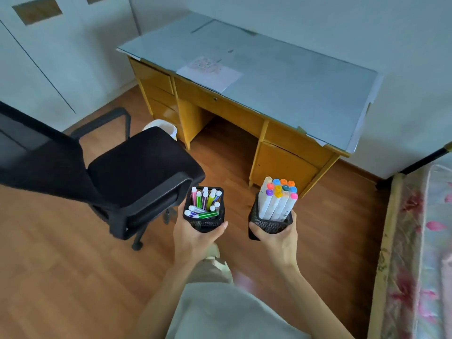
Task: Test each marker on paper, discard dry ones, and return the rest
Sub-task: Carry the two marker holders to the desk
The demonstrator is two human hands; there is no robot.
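My left hand (195, 238) grips a black mesh cup (205, 224) filled with several short coloured markers (205, 203) with white caps. My right hand (277, 243) grips a second black mesh cup (269, 225) packed with several tall white markers (277, 199) whose caps are orange, blue, pink, yellow and purple. I hold both cups in front of me above the wooden floor, a little apart. A sheet of paper (210, 74) with faint coloured scribbles lies on the desk's (305, 89) glass top, near its front left edge.
A black office chair (137, 174) stands to the left, between me and the yellow wooden desk. A white waste bin (162, 127) peeks out behind the chair beside the desk's left drawers. A bed with a floral cover (420, 253) runs along the right.
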